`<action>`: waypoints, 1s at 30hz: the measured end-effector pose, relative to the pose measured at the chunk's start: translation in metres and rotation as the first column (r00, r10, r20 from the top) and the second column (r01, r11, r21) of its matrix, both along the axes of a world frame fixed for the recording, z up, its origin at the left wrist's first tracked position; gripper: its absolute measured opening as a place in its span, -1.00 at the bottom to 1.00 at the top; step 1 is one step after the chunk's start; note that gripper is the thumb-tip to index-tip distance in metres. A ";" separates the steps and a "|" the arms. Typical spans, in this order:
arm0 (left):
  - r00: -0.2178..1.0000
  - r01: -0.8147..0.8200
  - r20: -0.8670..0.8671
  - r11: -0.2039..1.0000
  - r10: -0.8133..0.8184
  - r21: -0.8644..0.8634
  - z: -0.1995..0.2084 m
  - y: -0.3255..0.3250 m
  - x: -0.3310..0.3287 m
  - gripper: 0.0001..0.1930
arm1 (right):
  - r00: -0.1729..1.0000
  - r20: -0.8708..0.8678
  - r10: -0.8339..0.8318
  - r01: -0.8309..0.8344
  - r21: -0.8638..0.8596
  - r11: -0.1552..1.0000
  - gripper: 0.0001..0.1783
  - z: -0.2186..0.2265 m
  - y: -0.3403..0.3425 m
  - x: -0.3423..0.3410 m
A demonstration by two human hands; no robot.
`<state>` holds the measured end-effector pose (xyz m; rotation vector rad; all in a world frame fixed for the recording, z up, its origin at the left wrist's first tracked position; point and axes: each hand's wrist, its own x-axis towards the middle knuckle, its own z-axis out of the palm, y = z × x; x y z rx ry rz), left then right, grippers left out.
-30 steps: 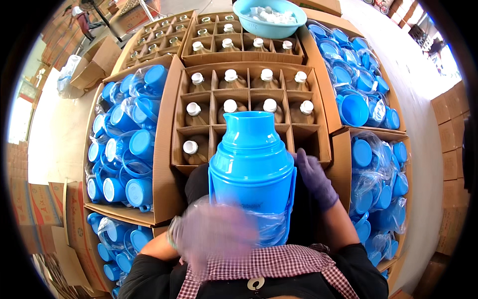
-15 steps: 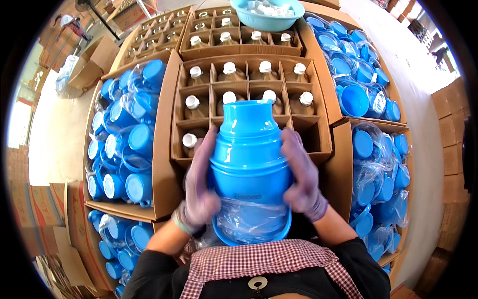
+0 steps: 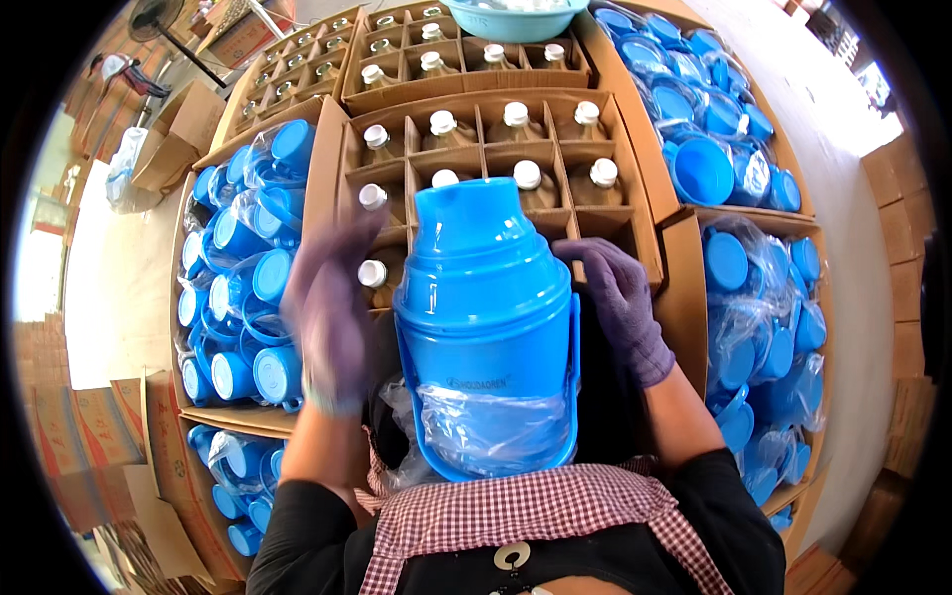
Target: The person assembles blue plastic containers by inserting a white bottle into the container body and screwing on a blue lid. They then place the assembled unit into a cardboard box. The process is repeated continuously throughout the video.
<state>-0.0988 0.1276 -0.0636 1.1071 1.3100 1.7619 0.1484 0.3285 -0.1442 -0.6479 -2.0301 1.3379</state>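
A blue plastic thermos jug (image 3: 483, 327) stands tilted in front of my body, with a spout-like top and a carrying handle hanging down its side. Clear plastic film wraps its lower part. My left hand (image 3: 332, 312), in a purple glove, is to the left of the jug and apart from it, blurred by motion with its fingers stretched out. My gloved right hand (image 3: 623, 307) is beside the jug's right shoulder, fingers extended and their tips close to or touching it. Beyond the jug, a divided carton (image 3: 650, 213) holds bottles with white caps (image 3: 516, 114).
Cartons of blue plastic jug parts flank me, on the left (image 3: 327, 178) and on the right (image 3: 684, 297). More divided cartons (image 3: 466, 89) and a light blue basin (image 3: 516, 22) are at the back. Another person (image 3: 129, 74) is at the far left, near a fan (image 3: 154, 18).
My left hand has come off the jug and moved left. My right hand has shifted slightly right, its palm leaving the jug's side. The jug has turned and shows more of its handle.
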 end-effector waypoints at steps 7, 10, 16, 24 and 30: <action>0.687 0.596 0.634 0.775 -0.355 -0.210 -0.024 0.098 -0.019 0.52 | 0.982 -0.159 0.100 -0.140 -0.263 0.955 -0.65 -0.037 0.052 -0.060; 0.745 0.626 0.447 0.751 -0.495 -0.211 -0.015 0.106 -0.030 0.32 | 0.972 0.029 0.235 -0.219 -0.268 0.938 -0.65 -0.077 0.085 -0.076; 0.988 0.087 -0.070 0.882 -0.134 -0.464 0.041 0.065 -0.008 0.05 | 0.890 0.348 0.295 -0.373 0.183 0.909 -0.60 -0.089 0.089 -0.111; 0.789 0.614 0.058 0.780 -0.611 -0.123 -0.019 0.048 -0.106 0.49 | 0.875 0.210 0.437 -0.443 -0.018 0.896 -0.64 -0.049 0.062 -0.161; 0.885 0.321 0.416 0.923 -0.212 -0.213 -0.044 0.026 -0.028 0.21 | 0.860 -0.273 0.432 -0.272 0.472 0.839 -0.22 0.061 0.010 -0.054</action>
